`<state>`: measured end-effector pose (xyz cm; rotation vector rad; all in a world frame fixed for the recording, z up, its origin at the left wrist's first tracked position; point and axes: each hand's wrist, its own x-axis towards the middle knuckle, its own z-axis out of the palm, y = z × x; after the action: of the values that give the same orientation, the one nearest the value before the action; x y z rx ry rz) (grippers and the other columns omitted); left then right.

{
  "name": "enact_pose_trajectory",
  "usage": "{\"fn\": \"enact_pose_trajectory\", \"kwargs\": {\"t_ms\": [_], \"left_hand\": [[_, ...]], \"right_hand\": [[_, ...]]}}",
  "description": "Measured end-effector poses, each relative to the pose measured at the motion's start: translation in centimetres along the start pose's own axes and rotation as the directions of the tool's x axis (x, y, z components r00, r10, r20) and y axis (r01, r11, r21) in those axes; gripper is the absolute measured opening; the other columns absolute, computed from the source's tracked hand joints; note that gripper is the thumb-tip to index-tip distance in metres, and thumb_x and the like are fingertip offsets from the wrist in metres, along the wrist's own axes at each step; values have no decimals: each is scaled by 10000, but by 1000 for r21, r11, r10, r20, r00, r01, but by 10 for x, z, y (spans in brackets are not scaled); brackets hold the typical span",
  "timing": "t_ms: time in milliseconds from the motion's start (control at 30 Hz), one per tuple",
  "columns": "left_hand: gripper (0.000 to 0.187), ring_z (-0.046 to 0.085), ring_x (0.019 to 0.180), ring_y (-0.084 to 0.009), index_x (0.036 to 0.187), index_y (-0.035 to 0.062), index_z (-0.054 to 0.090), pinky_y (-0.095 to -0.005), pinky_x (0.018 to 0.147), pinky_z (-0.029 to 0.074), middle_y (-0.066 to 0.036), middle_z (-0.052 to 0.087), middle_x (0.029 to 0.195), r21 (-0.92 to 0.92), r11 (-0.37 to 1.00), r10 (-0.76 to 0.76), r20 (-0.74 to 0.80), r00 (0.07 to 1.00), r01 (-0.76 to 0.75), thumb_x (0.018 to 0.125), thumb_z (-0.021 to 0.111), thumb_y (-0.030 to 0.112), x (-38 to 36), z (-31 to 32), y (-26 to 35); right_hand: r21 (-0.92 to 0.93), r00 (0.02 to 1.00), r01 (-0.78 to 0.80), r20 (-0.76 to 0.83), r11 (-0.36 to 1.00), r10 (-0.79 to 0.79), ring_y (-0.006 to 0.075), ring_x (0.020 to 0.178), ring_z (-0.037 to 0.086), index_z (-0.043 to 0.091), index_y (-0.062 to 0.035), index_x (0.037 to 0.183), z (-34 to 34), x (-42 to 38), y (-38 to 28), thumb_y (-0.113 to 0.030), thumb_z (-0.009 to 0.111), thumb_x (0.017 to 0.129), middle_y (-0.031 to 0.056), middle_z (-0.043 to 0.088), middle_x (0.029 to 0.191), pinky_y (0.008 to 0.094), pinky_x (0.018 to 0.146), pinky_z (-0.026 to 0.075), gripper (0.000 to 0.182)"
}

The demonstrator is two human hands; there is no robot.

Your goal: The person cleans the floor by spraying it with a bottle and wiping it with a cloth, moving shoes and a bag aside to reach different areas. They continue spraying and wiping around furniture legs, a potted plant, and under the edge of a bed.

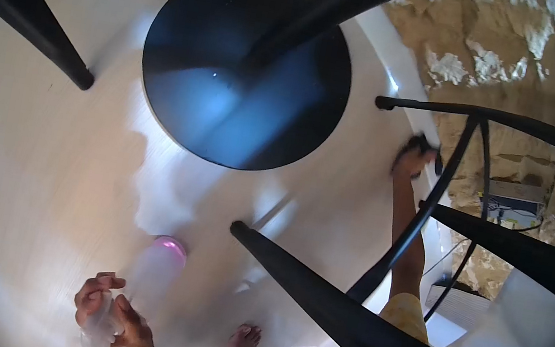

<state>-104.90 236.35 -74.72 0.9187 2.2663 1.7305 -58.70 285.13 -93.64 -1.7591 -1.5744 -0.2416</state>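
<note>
At the lower left, my left hand (124, 316) is closed around a clear, translucent bottle (157, 271). Its pink end (169, 245) points away from me over the pale floor. Out at the right, my right hand (409, 167) reaches to the edge of the floor, its arm stretched past black chair legs. A dark, soft-looking piece, probably a cloth (421, 144), is bunched in that hand. Motion blurs the fingers there, and part of the forearm is hidden behind a chair leg.
A round black pedestal base (186, 108) stands on the pale floor (66, 176). Black legs (304, 279) cross the right side, and another leg (46, 28) stands upper left. Beyond the floor edge lie brown crumpled sheeting (495, 128) and a box with wires (511, 209).
</note>
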Motion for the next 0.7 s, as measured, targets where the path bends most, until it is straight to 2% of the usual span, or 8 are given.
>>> {"fn": "enact_pose_trajectory", "kwargs": {"t_ms": [133, 200, 233, 300, 333, 367, 433, 700], "left_hand": [[273, 534, 756, -229, 1139, 68, 451, -407, 751, 453, -126, 506, 1025, 176, 984, -7, 45, 999, -1, 905, 563, 154, 5, -6, 3], [282, 533, 756, -228, 1131, 62, 452, -404, 743, 456, -132, 512, 1008, 118, 991, -54, -43, 998, 59, 902, 575, 171, 16, 0, 4], [288, 532, 756, -228, 1128, 59, 452, -403, 738, 457, -135, 515, 1000, 87, 992, -79, -89, 993, 87, 900, 582, 179, 21, 3, 3], [311, 534, 761, -228, 1128, 67, 452, -392, 727, 462, -132, 526, 974, 56, 998, -18, -108, 994, 24, 893, 598, 211, 17, 10, 1], [310, 535, 763, -229, 1127, 69, 453, -389, 725, 463, -130, 526, 970, 49, 999, 1, -92, 996, 3, 894, 596, 214, 14, 10, -1], [308, 537, 765, -230, 1127, 70, 453, -386, 722, 464, -129, 527, 965, 60, 998, 34, -72, 997, -30, 895, 595, 216, 15, 4, -2], [273, 534, 774, -234, 1081, -14, 512, -358, 723, 441, -162, 551, 1034, -63, 997, 34, -120, 992, -41, 865, 612, 120, 16, 0, -6], [315, 540, 785, -231, 1101, -40, 513, -390, 762, 439, -162, 587, 1006, -17, 999, 28, -99, 995, -30, 862, 618, 138, 9, -2, -12]], "right_hand": [[-343, 984, 158, 135, 926, -118, 409, 1141, 498, 499, 104, 1159, 3, -5, -36, -171, 506, 902, 273, 539, 1192, 429, 983, 372, 376], [-203, 954, -115, 250, 972, 165, 407, 1111, 515, 462, 98, 1185, -11, 13, 35, -252, 567, 851, 275, 537, 1176, 448, 959, 395, 495], [112, 809, -447, 475, 888, 347, 406, 1096, 524, 443, 95, 1198, -16, 27, 64, -292, 598, 825, 276, 536, 1168, 457, 947, 407, 559], [303, 374, -879, 917, 369, 139, 404, 1066, 542, 405, 90, 1223, -14, 50, 105, -373, 658, 774, 278, 535, 1152, 476, 923, 431, 693], [34, 590, -706, 581, 707, 561, 393, 1040, 560, 421, 80, 1203, -30, 53, 111, -417, 670, 755, 257, 556, 1126, 475, 903, 444, 714], [-117, 834, -465, 273, 878, 479, 394, 1057, 550, 447, 80, 1184, -30, 37, 110, -352, 638, 749, 268, 556, 1123, 464, 919, 435, 642], [-452, 975, -64, -218, 890, -41, 409, 1135, 502, 511, 92, 1147, -18, 19, 95, -112, 531, 750, 320, 535, 1136, 433, 987, 396, 446], [-121, 812, 555, 291, 823, -506, 354, 1084, 540, 581, -69, 1188, -48, -11, -71, -41, 533, 761, 184, 563, 1210, 387, 897, 459, 430]]}}
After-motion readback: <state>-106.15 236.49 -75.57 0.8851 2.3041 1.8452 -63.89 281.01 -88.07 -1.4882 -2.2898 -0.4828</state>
